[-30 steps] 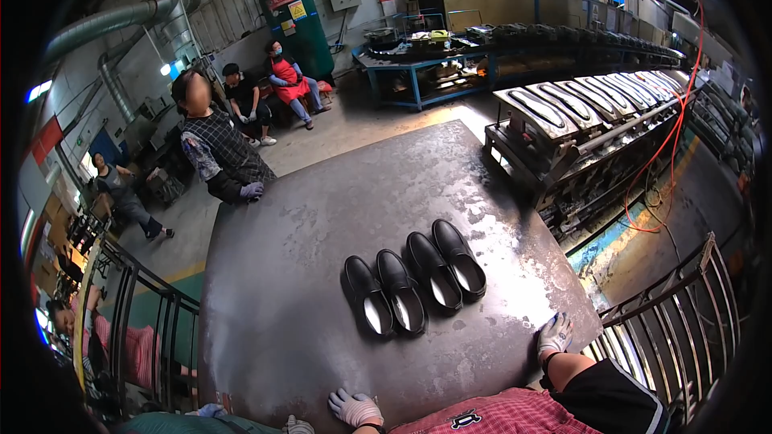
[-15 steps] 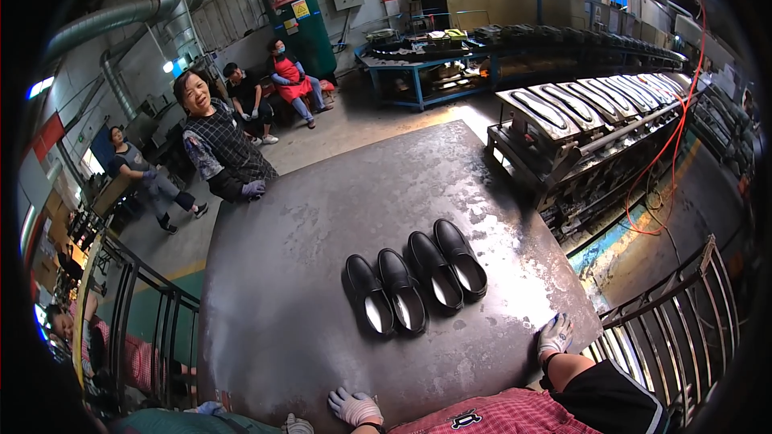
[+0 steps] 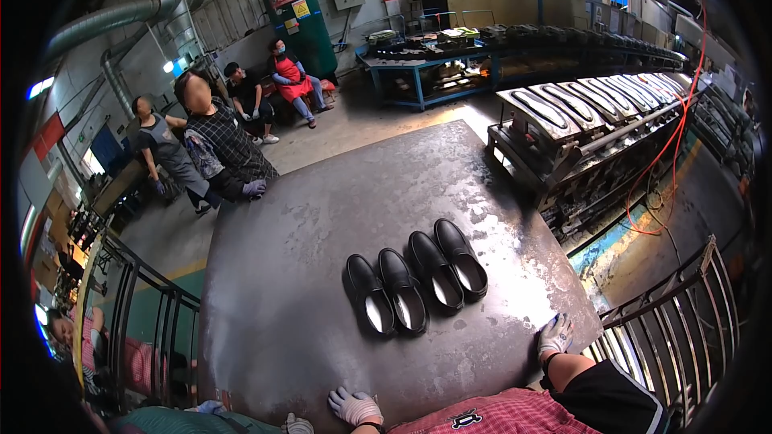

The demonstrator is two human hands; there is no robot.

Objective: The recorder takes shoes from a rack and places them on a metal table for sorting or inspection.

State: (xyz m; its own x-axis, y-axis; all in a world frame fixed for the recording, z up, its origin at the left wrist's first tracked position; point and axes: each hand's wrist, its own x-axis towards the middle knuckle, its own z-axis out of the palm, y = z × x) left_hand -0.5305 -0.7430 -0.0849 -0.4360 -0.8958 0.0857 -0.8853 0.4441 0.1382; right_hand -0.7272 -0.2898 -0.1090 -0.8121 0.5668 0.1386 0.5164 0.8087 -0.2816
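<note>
- Four black shoes (image 3: 416, 280) lie side by side in a row on the dark metal table (image 3: 305, 225), long axes running away from the person and tilted slightly left, openings toward the near edge.
- Right hand (image 3: 555, 334) — gloved, flat on the table's near right edge, holding nothing — is nearer, the shoes up and to its left.
- Left hand (image 3: 354, 407), gloved and empty, rests at the near edge — below the row.

Both hands gloved: left grip (image 3: 355, 407) and right grip (image 3: 555, 334) in white knit work gloves with grey-blue speckling, cuffs snug at the wrist. Dark band at the right wrist. Black short sleeve (image 3: 615, 398) on the right arm. Red-and-white checked top (image 3: 490, 419) over the chest, small black emblem on it.
</note>
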